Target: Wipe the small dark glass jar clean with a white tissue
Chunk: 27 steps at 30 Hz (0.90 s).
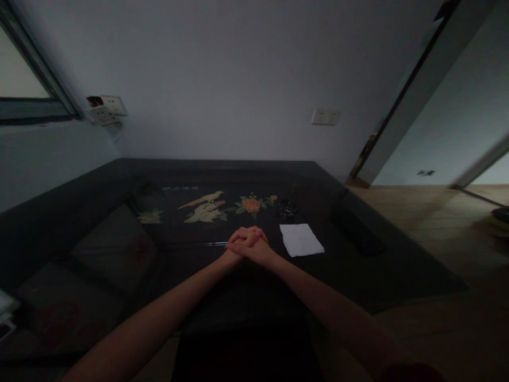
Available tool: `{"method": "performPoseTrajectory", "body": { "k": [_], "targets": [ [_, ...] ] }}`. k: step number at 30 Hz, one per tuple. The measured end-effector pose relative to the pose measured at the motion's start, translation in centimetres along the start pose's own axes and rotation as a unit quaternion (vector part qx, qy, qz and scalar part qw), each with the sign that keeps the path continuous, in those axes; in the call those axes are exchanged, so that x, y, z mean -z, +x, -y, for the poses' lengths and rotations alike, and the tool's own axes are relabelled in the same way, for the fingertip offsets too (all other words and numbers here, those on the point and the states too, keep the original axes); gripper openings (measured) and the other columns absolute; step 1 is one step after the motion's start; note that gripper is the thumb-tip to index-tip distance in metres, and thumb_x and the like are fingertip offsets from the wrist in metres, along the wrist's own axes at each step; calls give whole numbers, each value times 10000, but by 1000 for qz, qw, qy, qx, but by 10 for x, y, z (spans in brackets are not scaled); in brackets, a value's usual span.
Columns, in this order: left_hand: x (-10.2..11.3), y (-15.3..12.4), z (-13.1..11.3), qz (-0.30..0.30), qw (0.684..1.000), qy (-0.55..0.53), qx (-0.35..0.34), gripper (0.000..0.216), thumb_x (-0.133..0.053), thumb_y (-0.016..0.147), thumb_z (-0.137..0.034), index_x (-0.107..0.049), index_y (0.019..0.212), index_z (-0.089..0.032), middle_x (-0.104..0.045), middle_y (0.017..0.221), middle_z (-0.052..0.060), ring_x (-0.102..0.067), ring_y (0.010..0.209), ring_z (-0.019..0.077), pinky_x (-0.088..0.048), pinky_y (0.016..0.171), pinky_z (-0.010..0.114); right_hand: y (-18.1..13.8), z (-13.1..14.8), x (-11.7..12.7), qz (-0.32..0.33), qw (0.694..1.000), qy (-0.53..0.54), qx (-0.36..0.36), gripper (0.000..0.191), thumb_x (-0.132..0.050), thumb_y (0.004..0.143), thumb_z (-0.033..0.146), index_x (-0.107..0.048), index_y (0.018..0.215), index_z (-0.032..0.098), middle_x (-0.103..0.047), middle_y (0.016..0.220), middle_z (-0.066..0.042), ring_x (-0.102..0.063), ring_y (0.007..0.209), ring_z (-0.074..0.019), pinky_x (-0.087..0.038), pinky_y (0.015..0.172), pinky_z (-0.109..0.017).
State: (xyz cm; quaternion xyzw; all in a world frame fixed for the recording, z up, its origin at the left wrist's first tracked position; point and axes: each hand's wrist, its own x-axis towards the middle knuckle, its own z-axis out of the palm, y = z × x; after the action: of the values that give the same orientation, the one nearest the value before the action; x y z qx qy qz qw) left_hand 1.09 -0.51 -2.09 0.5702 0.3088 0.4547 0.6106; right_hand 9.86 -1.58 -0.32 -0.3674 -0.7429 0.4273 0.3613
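My left hand (234, 251) and my right hand (259, 250) are clasped together just above or on the dark glossy table (222, 313); the dim light hides which. Fingers of both wrap round each other, the right hand partly covering the left. To the right of them lies a white sheet of paper (302, 240) with a torn-looking edge. Just behind the paper is a small dark shiny thing (287, 208), perhaps glass, too dim to name. Under the shiny tabletop surface, past my hands, show a bird picture (204, 207) and an orange flower (251, 205).
A dark oblong shape (363, 233) lies toward the table's right side. Behind the table, the wall carries a double socket (325, 116). More sockets (109, 109) sit near the window at left. Something white (6, 313) shows at the left edge. Wooden floor (401, 212) lies at right.
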Motion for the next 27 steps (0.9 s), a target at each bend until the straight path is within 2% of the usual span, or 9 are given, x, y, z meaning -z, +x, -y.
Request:
{"method": "performPoseTrajectory", "body": {
  "k": [9, 18, 21, 24, 27],
  "targets": [
    [-2, 0, -7, 3, 999, 35, 22, 256, -524, 722, -393, -631, 591, -200, -573, 623, 41, -549, 662, 202, -411, 607, 264, 0, -3, -1, -10, 1000, -27, 10, 58, -641, 807, 262, -660, 818, 209, -585, 842, -5, -566, 882, -177, -421, 790, -317],
    [-1, 0, -8, 14, 998, 51, 28, 304, -499, 727, -446, -603, 609, -186, -572, 670, 41, -551, 671, 194, -424, 657, 293, 0, -4, -2, -14, 999, -41, -5, 108, -641, 810, 310, -666, 856, 215, -588, 875, -17, -565, 923, -195, -420, 811, -335],
    [0, -4, -13, 14, 998, 41, 42, 296, -524, 746, -454, -588, 631, -189, -566, 707, 31, -548, 718, 192, -430, 698, 295, -2, -1, 0, -3, 1000, -23, 17, 124, -654, 795, 321, -663, 856, 214, -589, 892, -20, -555, 924, -196, -423, 828, -343],
    [4, -7, -16, 13, 997, 9, 77, 322, -558, 753, -471, -576, 617, -179, -542, 731, 29, -540, 760, 187, -429, 744, 292, -5, -1, -1, 10, 999, 9, 52, 274, -732, 709, 343, -635, 928, 211, -561, 959, -27, -537, 952, -203, -441, 831, -341],
    [6, -9, -14, 15, 995, -23, 98, 433, -472, 799, -542, -558, 585, -175, -521, 708, 40, -537, 704, 185, -447, 721, 313, -8, -2, -7, 5, 998, 40, 48, 520, -809, 597, 345, -574, 1044, 220, -519, 1036, -32, -522, 1008, -214, -460, 836, -333]
  ]
}}
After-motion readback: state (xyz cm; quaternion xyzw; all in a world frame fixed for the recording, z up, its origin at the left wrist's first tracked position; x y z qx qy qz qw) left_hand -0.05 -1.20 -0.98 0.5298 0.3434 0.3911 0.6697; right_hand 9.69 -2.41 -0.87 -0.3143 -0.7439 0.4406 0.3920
